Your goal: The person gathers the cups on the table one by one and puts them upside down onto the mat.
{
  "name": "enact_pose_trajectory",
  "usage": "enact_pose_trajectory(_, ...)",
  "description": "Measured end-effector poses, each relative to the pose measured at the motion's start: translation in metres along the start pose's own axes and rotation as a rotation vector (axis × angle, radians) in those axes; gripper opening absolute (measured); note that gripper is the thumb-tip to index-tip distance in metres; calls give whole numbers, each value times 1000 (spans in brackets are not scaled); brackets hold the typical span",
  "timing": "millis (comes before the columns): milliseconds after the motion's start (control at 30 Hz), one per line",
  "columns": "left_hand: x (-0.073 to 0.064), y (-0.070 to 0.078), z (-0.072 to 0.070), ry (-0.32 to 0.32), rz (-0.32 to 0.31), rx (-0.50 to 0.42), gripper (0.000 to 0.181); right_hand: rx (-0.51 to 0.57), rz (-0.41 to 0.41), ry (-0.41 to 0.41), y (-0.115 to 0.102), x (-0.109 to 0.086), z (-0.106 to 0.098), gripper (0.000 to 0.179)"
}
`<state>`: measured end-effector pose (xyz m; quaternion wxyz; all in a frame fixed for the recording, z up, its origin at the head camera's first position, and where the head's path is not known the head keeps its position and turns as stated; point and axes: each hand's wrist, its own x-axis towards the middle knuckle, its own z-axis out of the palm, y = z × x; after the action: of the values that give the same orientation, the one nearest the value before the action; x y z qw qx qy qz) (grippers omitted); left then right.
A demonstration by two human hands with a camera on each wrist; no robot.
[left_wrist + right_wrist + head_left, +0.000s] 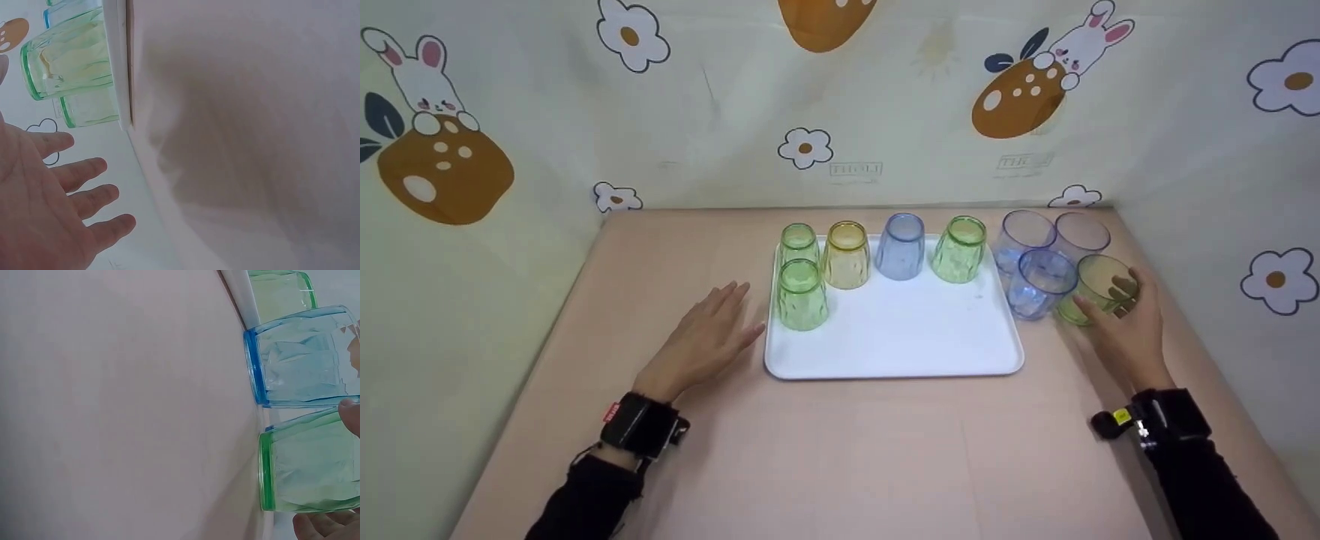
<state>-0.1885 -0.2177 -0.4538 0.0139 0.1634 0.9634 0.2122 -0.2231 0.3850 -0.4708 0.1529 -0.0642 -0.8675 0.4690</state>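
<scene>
My right hand [1136,337] grips an upright green glass [1091,292] at the right of the table, thumb on its near side and fingers round its right side. In the right wrist view that glass stands on its thick base beside a blue glass [304,360]. My left hand [697,345] is held with fingers spread just left of the white tray [900,337], holding nothing. Along the tray's left side a green glass [802,296] stands upside down in front of another green glass [798,240]. The left wrist view shows the open palm [45,197].
On the tray's back part stand an upturned yellow glass [847,259], a blue glass [901,247] and a green glass [959,251]. Right of the tray, a blue glass [1041,285] and two bluish glasses [1026,232] crowd the gripped one. A patterned cloth wall [720,150] encloses the table.
</scene>
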Motion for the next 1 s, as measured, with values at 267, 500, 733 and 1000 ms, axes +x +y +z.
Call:
enact_pose_trajectory(267,0,2,0,-7,-8,-4,87,24,-3,9,0,-4,-3,95)
enact_pose_trajectory(500,-1,3,1,-18,-22,-3,86,46,8,11,-2,-5,-7,95)
enact_pose_trajectory(733,0,3,0,3,7,-3,84,84,-4,38,-12,-5,-12,96)
enact_pose_trajectory(1000,1,4,0,-4,9,1,84,103,17,17,-26,-7,-20,95)
